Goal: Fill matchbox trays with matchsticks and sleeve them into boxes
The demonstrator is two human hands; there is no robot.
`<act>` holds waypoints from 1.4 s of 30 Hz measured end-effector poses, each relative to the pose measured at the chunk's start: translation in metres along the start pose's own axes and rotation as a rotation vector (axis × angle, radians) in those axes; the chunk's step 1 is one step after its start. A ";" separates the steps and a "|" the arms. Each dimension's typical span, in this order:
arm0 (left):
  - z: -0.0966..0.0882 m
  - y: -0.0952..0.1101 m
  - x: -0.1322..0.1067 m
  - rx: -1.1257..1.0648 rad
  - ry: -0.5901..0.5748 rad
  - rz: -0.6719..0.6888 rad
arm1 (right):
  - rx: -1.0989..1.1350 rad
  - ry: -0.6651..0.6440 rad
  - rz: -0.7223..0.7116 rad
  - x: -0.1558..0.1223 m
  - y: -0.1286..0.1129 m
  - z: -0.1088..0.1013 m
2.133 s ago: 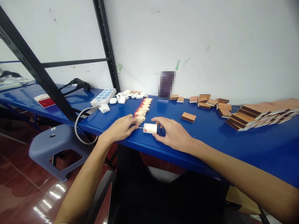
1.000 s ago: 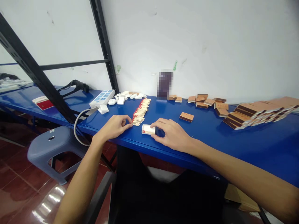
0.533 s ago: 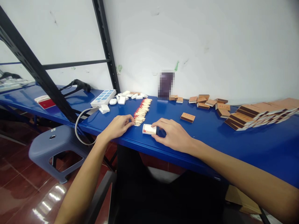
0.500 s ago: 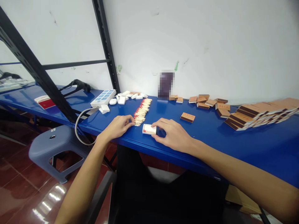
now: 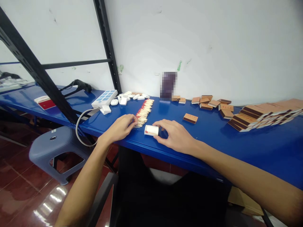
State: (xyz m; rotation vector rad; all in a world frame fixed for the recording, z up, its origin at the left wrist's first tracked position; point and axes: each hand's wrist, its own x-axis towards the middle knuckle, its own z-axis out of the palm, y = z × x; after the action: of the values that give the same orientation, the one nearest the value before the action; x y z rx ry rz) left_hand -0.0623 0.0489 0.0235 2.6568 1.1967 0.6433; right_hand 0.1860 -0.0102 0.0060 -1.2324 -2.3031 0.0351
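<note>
A row of red-tipped matches point(image 5: 144, 112) lies on the blue table, running away from me. At the near left end of the row is my left hand point(image 5: 123, 126), its thumb and index finger curled onto the nearest matches; the exact number between them is hidden. Between the thumb and fingers of my right hand point(image 5: 176, 137) is a white matchbox tray point(image 5: 151, 130), held by its right end and lying flat on the table. Inside the tray a few red match heads show at the left. An orange-brown matchbox sleeve point(image 5: 190, 118) lies beyond my right hand.
White trays point(image 5: 123, 101) lie loose at the back left beside a white control box point(image 5: 104, 98) with a cable. Several matchboxes point(image 5: 205, 106) are scattered along the wall, with a stacked pile point(image 5: 262, 113) at right. A black rack post point(image 5: 107, 44) rises at left.
The fingers of my left hand have shifted slightly up and over the near end of the match row. My right hand and the tray stay nearly in place.
</note>
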 end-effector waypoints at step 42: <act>0.006 -0.009 0.000 0.187 -0.137 0.042 | 0.029 -0.025 0.035 0.000 -0.002 -0.003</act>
State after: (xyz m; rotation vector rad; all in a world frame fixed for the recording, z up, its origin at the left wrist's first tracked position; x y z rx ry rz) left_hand -0.0659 0.0554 0.0155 2.8319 1.2215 0.3637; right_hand 0.1857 -0.0119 0.0089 -1.2645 -2.2946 0.0967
